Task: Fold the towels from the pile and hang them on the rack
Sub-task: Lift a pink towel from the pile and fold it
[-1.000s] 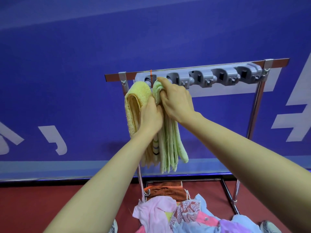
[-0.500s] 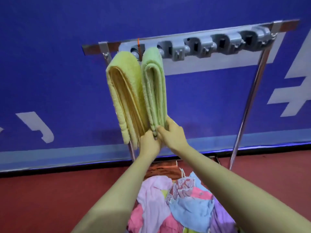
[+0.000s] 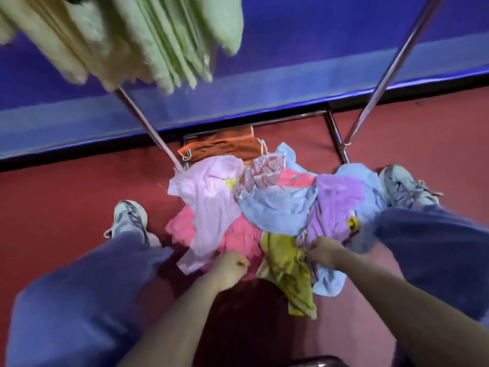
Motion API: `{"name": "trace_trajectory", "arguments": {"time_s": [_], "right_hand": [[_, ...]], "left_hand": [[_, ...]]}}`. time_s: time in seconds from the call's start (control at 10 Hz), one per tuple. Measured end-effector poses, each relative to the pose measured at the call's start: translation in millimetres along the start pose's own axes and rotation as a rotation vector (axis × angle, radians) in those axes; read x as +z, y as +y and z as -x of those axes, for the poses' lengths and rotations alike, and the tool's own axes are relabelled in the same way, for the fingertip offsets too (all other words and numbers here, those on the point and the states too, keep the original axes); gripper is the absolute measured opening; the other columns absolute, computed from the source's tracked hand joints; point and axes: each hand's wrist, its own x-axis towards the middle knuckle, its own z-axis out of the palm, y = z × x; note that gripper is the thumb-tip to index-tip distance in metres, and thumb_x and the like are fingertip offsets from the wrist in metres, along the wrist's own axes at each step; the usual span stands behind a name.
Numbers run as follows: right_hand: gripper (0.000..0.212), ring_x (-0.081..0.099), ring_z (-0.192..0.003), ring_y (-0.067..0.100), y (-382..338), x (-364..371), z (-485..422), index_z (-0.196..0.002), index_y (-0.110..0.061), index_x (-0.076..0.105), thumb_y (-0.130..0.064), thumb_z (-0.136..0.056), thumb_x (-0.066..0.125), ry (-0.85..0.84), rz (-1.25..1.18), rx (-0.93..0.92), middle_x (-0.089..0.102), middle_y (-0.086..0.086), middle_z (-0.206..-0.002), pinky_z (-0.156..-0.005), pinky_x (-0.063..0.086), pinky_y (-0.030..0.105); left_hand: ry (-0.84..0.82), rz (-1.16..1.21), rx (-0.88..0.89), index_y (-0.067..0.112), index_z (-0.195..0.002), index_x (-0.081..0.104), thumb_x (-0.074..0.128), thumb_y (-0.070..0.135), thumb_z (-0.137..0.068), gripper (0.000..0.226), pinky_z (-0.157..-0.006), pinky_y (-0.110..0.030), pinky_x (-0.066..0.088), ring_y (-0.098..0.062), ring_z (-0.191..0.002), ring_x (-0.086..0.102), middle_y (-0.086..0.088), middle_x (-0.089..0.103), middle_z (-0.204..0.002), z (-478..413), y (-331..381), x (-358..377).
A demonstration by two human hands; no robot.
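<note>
Handling first. The pile of loose, thin cloth towels in pink, lilac, pale blue and a printed pattern lies crumpled on the red floor at the centre of the frame, between the two slanted chrome legs of the metal rack. We judge each piece light, limp and not slippery, with nothing to break. The pieces overlap, so a pull from the middle would likely drag neighbours along. The best hold, in our view, is a free corner or hem at the pile's edge, then a second corner on the same side, so the cloth hangs flat for folding. The mustard-yellow towel, thin and creased, sits at lower centre on the near edge of the pile and trails toward the bottom of the frame; it looks the freest. The right hand has its fingers curled into the cloth at that towel's upper right edge, beside a lilac towel. We read this as a pinch on the mustard-yellow towel, though blur limits certainty. The left hand, just to the left, lies at the near edge of a bright pink towel with fingers curled under; whether it holds cloth we cannot tell. At upper left, the lower ends of a folded pale yellow terry towel and a folded pale green terry towel hang blurred. An orange-brown towel lies behind the pile.
</note>
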Motion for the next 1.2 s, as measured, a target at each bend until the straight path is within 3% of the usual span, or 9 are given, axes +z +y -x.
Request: {"name": "trace_trajectory", "arguments": {"time_s": [0.1, 0.3, 0.5, 0.6, 0.7, 0.8, 0.9, 1.1, 1.2], "right_hand": [[0.03, 0.064, -0.108, 0.031, 10, 16, -19, -0.108, -0.005, 0.071, -0.026, -0.094, 0.054, 0.032, -0.028, 0.014, 0.069, 0.019, -0.113, -0.081, 0.046, 0.032], [0.032, 0.063, -0.106, 0.034, -20, 16, -68, -0.115, -0.018, 0.063, -0.016, -0.084, 0.055, 0.224, -0.036, -0.189, 0.064, 0.01, -0.115, -0.082, 0.048, 0.038], [0.051, 0.051, -0.118, 0.035, -41, 33, -114, -0.137, -0.013, 0.038, -0.016, -0.088, 0.053, 0.169, 0.053, -0.178, 0.042, 0.011, -0.132, -0.084, 0.049, 0.042], [0.056, 0.051, -0.117, 0.034, -34, 48, -120, -0.139, -0.01, 0.039, -0.018, -0.086, 0.055, 0.219, 0.161, -0.16, 0.054, 0.011, -0.124, -0.082, 0.048, 0.039], [0.044, 0.063, -0.089, 0.04, -23, 58, -117, -0.114, -0.003, 0.062, -0.018, -0.074, 0.054, 0.257, 0.158, -0.24, 0.067, 0.015, -0.09, -0.065, 0.052, 0.041], [0.049, 0.058, -0.103, 0.038, -11, 63, -106, -0.117, -0.008, 0.058, -0.033, -0.077, 0.043, 0.205, 0.251, -0.315, 0.065, 0.011, -0.103, -0.077, 0.049, 0.04], [0.053, 0.046, -0.123, 0.032, -3, 65, -91, -0.127, -0.015, 0.049, -0.048, -0.087, 0.044, 0.055, 0.301, -0.294, 0.058, 0.006, -0.123, -0.09, 0.044, 0.033], [0.055, 0.051, -0.123, 0.03, -17, 50, -53, -0.126, -0.021, 0.054, -0.058, -0.086, 0.058, 0.029, 0.172, -0.191, 0.061, 0.007, -0.123, -0.094, 0.046, 0.035], [0.058, 0.056, -0.119, 0.029, -22, 53, -26, -0.123, -0.021, 0.057, -0.064, -0.084, 0.058, -0.001, 0.085, -0.168, 0.061, 0.007, -0.124, -0.093, 0.046, 0.033]], "left_hand": [[-0.077, -0.163, -0.019, 0.01, -0.104, 0.076, 0.057, 0.016, -0.091, 0.023, -0.088, -0.029, 0.049, -0.021, -0.105, 0.066, -0.007, 0.073, -0.112, -25, -6, 12], [-0.092, -0.178, -0.01, 0.015, -0.097, 0.076, 0.056, 0.019, -0.087, 0.023, -0.086, -0.035, 0.051, -0.025, -0.101, 0.066, -0.004, 0.074, -0.105, -91, 9, 11], [0.133, 0.263, -0.202, 0.014, -0.083, 0.067, 0.06, 0.034, -0.062, 0.03, -0.073, -0.038, 0.054, -0.03, -0.085, 0.071, -0.009, 0.073, -0.083, -168, 15, 27], [0.214, 0.669, -0.377, 0.011, -0.104, 0.065, 0.068, 0.042, -0.051, 0.062, -0.072, -0.047, 0.062, -0.033, -0.084, 0.073, -0.013, 0.074, -0.094, -193, 11, 40], [0.254, 0.871, -0.47, 0.006, -0.116, 0.057, 0.073, 0.024, -0.075, 0.048, -0.056, -0.035, 0.059, -0.03, -0.086, 0.071, -0.014, 0.07, -0.104, -176, 35, 30], [0.205, 0.991, -0.493, 0.004, -0.099, 0.058, 0.055, -0.004, -0.093, 0.011, -0.057, -0.031, 0.055, -0.022, -0.074, 0.064, -0.013, 0.062, -0.087, -168, 34, 27], [0.178, 1.014, -0.528, 0.01, -0.098, 0.057, 0.054, 0.0, -0.094, 0.011, -0.069, -0.035, 0.059, -0.024, -0.082, 0.064, -0.01, 0.061, -0.091, -153, 32, 20], [0.063, 1.102, -0.43, 0.015, -0.099, 0.056, 0.04, 0.006, -0.104, 0.019, -0.049, -0.018, 0.053, -0.005, -0.06, 0.067, 0.005, 0.07, -0.078, -98, 45, 14], [0.037, 1.066, -0.346, 0.014, -0.101, 0.062, 0.069, 0.016, -0.091, 0.013, -0.066, -0.017, 0.057, 0.004, -0.068, 0.07, 0.016, 0.075, -0.074, -74, 51, 22]]}}
